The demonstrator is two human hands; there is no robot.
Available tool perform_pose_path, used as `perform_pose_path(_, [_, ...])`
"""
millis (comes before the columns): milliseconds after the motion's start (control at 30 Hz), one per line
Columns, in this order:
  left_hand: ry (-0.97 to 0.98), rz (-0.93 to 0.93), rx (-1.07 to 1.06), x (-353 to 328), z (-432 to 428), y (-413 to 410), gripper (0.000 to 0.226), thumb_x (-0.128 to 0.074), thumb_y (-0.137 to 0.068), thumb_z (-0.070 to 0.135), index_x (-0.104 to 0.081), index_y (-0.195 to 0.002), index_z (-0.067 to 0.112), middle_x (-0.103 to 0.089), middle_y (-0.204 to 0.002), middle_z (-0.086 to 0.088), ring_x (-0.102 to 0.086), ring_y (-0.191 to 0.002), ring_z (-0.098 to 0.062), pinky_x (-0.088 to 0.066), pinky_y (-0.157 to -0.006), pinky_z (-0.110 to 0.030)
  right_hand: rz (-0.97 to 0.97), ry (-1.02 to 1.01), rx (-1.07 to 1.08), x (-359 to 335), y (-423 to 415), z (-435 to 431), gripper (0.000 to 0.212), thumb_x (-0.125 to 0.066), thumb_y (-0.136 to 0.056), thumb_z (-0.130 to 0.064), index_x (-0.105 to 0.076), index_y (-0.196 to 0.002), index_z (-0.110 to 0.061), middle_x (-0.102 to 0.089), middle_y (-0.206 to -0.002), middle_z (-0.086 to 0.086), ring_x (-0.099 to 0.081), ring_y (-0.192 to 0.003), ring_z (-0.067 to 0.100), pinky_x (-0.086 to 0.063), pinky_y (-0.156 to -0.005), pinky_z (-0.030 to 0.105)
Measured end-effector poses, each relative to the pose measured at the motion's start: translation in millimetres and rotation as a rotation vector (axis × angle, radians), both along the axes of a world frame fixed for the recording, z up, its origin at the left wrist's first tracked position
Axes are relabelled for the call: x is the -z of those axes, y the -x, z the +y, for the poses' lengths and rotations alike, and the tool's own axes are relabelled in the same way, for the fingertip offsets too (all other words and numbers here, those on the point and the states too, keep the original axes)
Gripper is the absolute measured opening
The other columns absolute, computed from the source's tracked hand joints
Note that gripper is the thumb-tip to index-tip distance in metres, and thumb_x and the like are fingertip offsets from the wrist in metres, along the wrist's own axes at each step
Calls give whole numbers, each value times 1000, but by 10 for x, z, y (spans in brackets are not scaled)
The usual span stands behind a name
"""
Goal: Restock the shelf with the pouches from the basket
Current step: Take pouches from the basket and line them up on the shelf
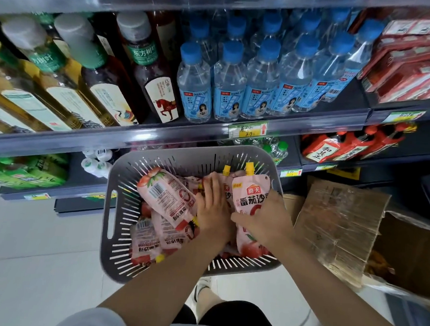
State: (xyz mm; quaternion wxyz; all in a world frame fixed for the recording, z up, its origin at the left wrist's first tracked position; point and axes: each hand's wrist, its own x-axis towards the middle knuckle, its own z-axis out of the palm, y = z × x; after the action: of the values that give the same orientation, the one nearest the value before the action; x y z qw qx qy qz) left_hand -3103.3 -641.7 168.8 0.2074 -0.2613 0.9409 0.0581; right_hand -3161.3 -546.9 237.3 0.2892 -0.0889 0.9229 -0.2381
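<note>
Pouches [165, 197], pink with yellow caps, are heaped in the grey basket [112, 181] in the near middle. One upright pouch [251, 193] at the basket's right side is clamped by the right hand [263, 217], thumb across its face and fingers curled round its edge. The left hand [213, 208] is laid on the heap beside it, fingers nearly straight and together. Picking up is judged to be the step in hand. Next, the held pouch must be lifted clear and carried to the shelf [159, 136] beyond, where bottles [229, 87] are ranged; no free slot can be made out
</note>
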Motion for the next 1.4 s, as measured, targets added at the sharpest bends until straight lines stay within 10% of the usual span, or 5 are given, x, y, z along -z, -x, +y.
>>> perform_pose_path(167, [-29, 14, -123, 120, -44, 16, 85, -32, -99, 41, 31, -140, 3, 45, -140, -22, 37, -132, -37, 2, -115, -52, 17, -72, -43, -112, -11, -13, 94, -78, -61, -52, -33, -133, -11, -47, -123, 5, -53, -110, 21, -50, -86, 33])
perform_pose_path(633, [-217, -124, -398, -99, -201, 89, 74, -31, -96, 54, 19, -148, 37, 1, -156, -23, -5, -142, -44, -16, -112, -54, 148, 4, -58, -85, -99, -57, 104, -78, -55, -50, -29, -136, -8, -41, -128, 10, -40, -122, 27, -41, -100, 36])
perform_pose_path(933, [-615, -69, -419, -417, -485, -182, 121, -75, -60, 49, 13, -143, 54, 6, -158, -14, -4, -142, -48, -22, -112, -59, 113, 46, 13, -216, -99, -118, 108, -74, -50, -53, -29, -137, -10, -41, -125, 7, -43, -119, 26, -45, -98, 42])
perform_pose_path(1133, [-797, 143, -613, -724, -821, -477, 109, -75, -66, 38, -3, -145, 55, 5, -159, -12, -9, -145, -38, -22, -115, -48, 168, 64, 13, -393, -208, -256, 100, -80, -59, -46, -30, -137, -9, -40, -130, 10, -42, -123, 28, -44, -97, 38])
perform_pose_path(1400, [-1472, 429, -779, -1476, -1449, -1363, 87, -65, -59, 8, -39, -139, 29, -71, -99, -14, -71, -79, -27, -58, -69, -35, 216, 132, -101, -825, -856, -858, 102, -80, -61, -51, -29, -137, -7, -37, -131, 10, -36, -127, 29, -39, -102, 40])
